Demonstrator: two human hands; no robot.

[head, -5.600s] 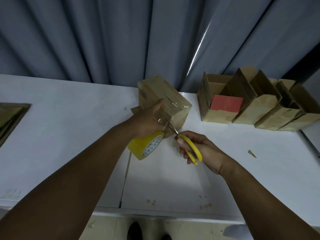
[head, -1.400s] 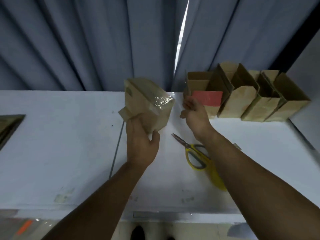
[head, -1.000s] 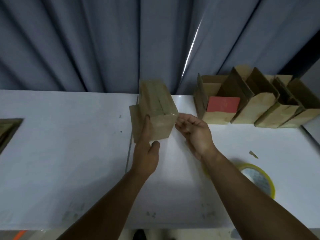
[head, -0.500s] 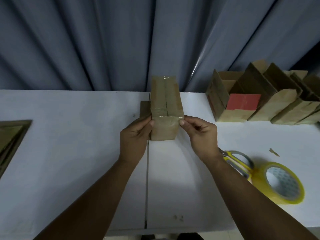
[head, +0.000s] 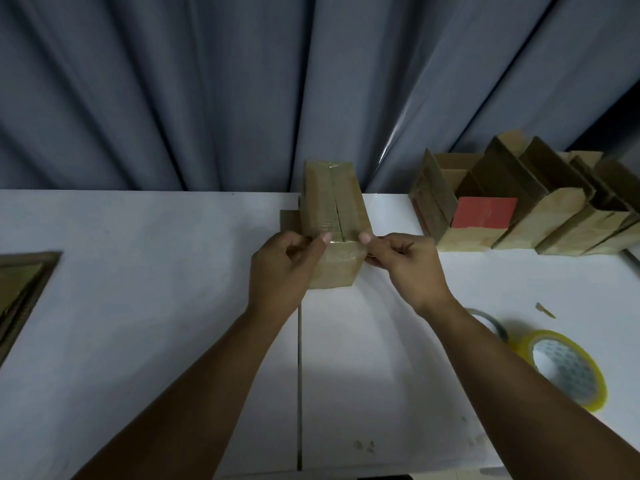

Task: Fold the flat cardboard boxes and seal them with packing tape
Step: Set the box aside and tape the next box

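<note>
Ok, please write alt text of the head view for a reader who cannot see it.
The left hand and right hand grip a taped cardboard box standing on a white table, thumbs on its near top edge. Open folded boxes stand to the right before a grey curtain, and a yellow tape roll lies by the right forearm.

Dim, soft focus, wide-angle bending at edges.

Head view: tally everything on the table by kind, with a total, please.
Taped box: 1
Open boxes, right row: 4
Flat cardboard stack: 1
Tape roll: 1
Scissors, mostly hidden by the forearm: 1
Red card: 1
Cardboard scrap: 1
Total: 10
</note>
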